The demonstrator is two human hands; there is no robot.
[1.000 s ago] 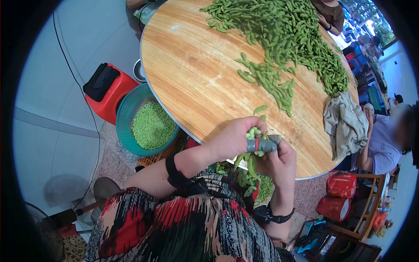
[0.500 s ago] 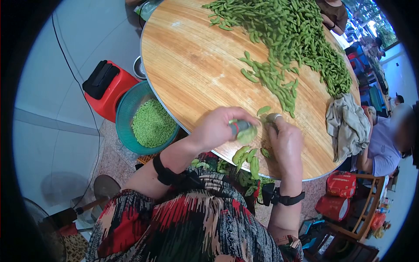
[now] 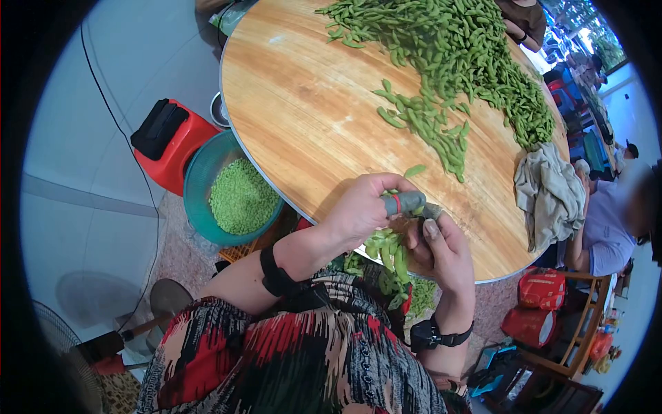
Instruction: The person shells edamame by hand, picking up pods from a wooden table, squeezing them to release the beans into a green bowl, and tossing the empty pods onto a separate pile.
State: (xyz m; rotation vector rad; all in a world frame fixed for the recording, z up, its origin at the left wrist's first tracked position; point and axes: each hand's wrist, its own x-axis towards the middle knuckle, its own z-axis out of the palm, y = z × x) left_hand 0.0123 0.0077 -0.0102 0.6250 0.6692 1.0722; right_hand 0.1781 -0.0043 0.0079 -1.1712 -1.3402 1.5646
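My left hand is closed at the near edge of the round wooden table, a grey finger cover with a red band on one finger. Opposite it, my right hand is closed too, its thumb against a grey finger cover. The fingertips meet around a green edamame pod, mostly hidden by the fingers. Just below lie several loose edamame pods at the table rim. A single pod rests beyond my left hand.
A large heap of edamame pods covers the far side of the table. On the left, a green basket holds shelled beans, beside a red stool. A grey cloth and a co-worker are at right.
My left hand has moved right and slightly down to meet my right hand. My right hand has turned inward and shifted slightly lower.
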